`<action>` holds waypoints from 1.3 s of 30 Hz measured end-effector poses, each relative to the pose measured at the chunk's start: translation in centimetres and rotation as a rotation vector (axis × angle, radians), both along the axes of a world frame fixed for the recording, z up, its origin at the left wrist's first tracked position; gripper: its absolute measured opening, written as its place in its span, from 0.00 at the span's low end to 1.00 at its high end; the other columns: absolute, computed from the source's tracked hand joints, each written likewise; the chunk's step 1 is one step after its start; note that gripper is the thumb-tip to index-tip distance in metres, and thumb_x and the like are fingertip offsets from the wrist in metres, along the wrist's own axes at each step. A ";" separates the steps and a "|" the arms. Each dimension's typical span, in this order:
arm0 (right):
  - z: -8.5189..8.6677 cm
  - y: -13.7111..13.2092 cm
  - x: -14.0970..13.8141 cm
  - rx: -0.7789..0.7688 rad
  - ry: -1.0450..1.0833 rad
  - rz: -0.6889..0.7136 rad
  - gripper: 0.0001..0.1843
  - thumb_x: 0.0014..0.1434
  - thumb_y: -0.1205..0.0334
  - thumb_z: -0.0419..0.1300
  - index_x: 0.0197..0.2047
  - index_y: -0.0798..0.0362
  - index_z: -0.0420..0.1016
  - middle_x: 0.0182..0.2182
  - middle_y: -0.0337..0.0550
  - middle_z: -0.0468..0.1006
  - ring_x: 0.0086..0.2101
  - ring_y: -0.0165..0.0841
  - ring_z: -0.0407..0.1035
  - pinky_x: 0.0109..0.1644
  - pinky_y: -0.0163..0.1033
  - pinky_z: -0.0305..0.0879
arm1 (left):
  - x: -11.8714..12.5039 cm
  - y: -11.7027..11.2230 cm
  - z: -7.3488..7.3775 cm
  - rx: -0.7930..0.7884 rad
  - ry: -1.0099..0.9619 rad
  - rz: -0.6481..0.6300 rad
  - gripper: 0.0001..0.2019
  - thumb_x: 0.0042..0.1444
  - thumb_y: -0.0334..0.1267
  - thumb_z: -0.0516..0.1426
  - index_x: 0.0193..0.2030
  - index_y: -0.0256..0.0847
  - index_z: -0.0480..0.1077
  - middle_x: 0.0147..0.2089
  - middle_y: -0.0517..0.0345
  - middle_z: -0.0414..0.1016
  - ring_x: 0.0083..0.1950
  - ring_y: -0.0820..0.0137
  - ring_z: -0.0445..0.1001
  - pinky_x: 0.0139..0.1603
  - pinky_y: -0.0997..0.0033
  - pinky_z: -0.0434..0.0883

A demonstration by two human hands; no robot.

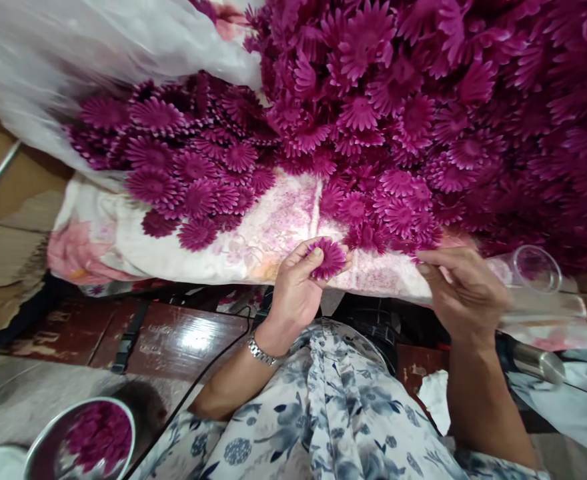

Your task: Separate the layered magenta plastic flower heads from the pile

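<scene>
My left hand [296, 287], a metal-band watch on its wrist, pinches a magenta artificial flower head [329, 259] between thumb and fingers, face up above the cloth edge. To the right, my right hand [466, 290] has thumb and forefinger pressed together at the front of a large heap of magenta flower heads [363, 113]. A speck of magenta shows at those fingertips, too small to name. A smaller pile of flower heads with pale petal tips [193, 167] lies on the left of the cloth.
Floral cloth [153, 253] covers the work surface. A clear plastic cup [538, 270] lies at the right edge, and a plastic bag [123, 47] at the back left. On the lower left, a metal bowl [131, 427] holds magenta pieces. A dark cable [193, 387] runs beside my left arm.
</scene>
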State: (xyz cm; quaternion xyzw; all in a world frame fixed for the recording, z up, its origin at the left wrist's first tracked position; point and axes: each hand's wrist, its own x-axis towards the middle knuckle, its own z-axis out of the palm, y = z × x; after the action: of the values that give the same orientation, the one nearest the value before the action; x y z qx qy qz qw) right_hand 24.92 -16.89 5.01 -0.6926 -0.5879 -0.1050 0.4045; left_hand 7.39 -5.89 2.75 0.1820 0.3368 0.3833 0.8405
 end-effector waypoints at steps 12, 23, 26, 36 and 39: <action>-0.9 6.5 -7.1 -0.038 0.147 0.410 0.11 0.60 0.72 0.55 0.46 0.58 0.73 0.37 0.50 0.77 0.38 0.32 0.71 0.42 0.38 0.71 | -0.3 0.2 -0.3 0.073 0.029 0.134 0.07 0.44 0.32 0.64 0.31 0.36 0.73 0.29 0.62 0.73 0.30 0.79 0.69 0.33 0.81 0.66; -2.4 5.8 -7.1 -0.005 -0.238 0.468 0.19 0.59 0.72 0.55 0.54 0.52 0.67 0.39 0.47 0.78 0.40 0.35 0.72 0.46 0.43 0.70 | -0.6 0.6 -0.4 0.063 -0.018 0.141 0.06 0.47 0.35 0.61 0.33 0.38 0.72 0.31 0.59 0.74 0.37 0.72 0.72 0.44 0.71 0.66; -2.0 6.5 -6.6 -0.005 -0.199 0.336 0.12 0.59 0.63 0.59 0.48 0.53 0.70 0.34 0.46 0.77 0.35 0.34 0.71 0.42 0.40 0.69 | -0.6 0.3 -0.4 0.121 0.030 0.150 0.07 0.47 0.36 0.61 0.34 0.38 0.74 0.34 0.57 0.76 0.39 0.71 0.72 0.46 0.71 0.65; -2.9 7.1 -5.9 -0.061 -0.172 0.332 0.03 0.58 0.68 0.58 0.32 0.52 0.70 0.27 0.39 0.73 0.30 0.30 0.68 0.36 0.35 0.68 | -0.2 -0.8 -0.9 0.162 -0.023 -0.021 0.11 0.46 0.39 0.62 0.36 0.37 0.77 0.35 0.54 0.77 0.39 0.70 0.72 0.45 0.70 0.66; -2.7 6.9 -6.0 -0.035 -0.256 0.310 0.05 0.58 0.71 0.56 0.33 0.52 0.69 0.27 0.40 0.74 0.30 0.31 0.69 0.37 0.36 0.68 | -0.1 -1.0 -0.9 0.201 0.008 -0.006 0.11 0.47 0.38 0.62 0.38 0.37 0.77 0.40 0.52 0.78 0.49 0.64 0.71 0.52 0.66 0.65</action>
State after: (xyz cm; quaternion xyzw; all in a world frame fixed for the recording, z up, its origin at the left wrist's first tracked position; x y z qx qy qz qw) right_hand 18.95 -10.00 2.28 -0.5816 -0.7361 -0.1184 0.3254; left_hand 7.28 -6.93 1.86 0.2678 0.2992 0.4118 0.8180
